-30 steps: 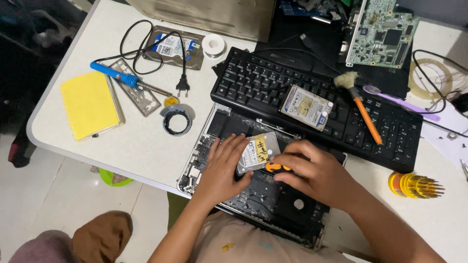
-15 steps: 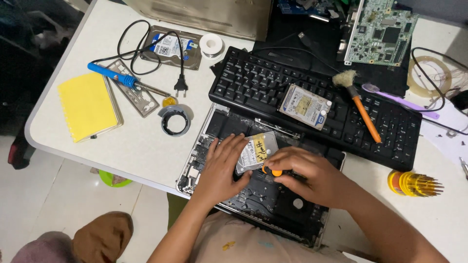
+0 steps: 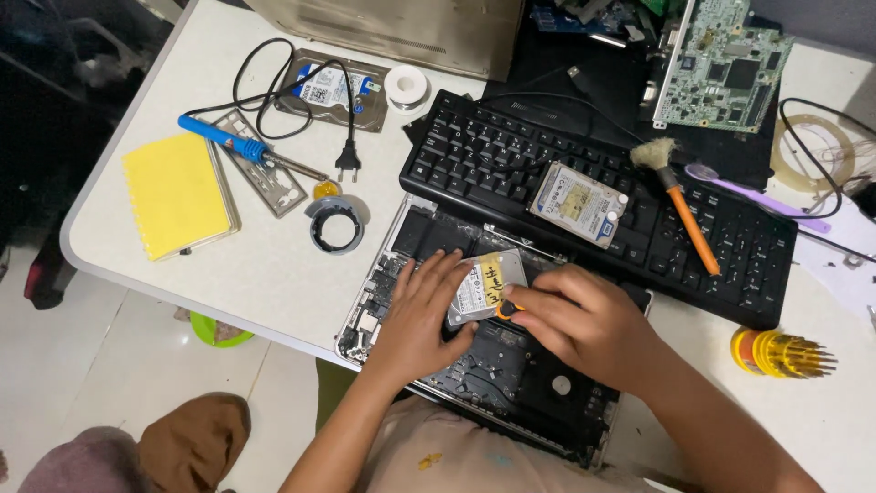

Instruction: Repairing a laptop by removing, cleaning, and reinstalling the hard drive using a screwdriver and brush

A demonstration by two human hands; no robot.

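Observation:
An opened laptop base (image 3: 511,383) lies at the table's near edge with its boards showing. A small silver hard drive (image 3: 484,285) with a yellow label rests in it. My left hand (image 3: 420,315) lies flat beside the drive, fingers steadying its left side. My right hand (image 3: 584,319) grips a small orange-handled screwdriver (image 3: 507,309), whose tip I cannot see, at the drive's right edge.
A black keyboard (image 3: 474,164) behind the laptop carries a second hard drive (image 3: 577,203) and an orange-handled brush (image 3: 680,201). A tape roll (image 3: 334,226), blue soldering iron (image 3: 228,141), yellow notebook (image 3: 175,194), green circuit board (image 3: 725,68) and yellow screwdriver-bit holder (image 3: 776,354) lie around.
My right hand has shifted slightly left and down along the drive's edge with the screwdriver. My left hand and the drive stay put. The view has shifted a little.

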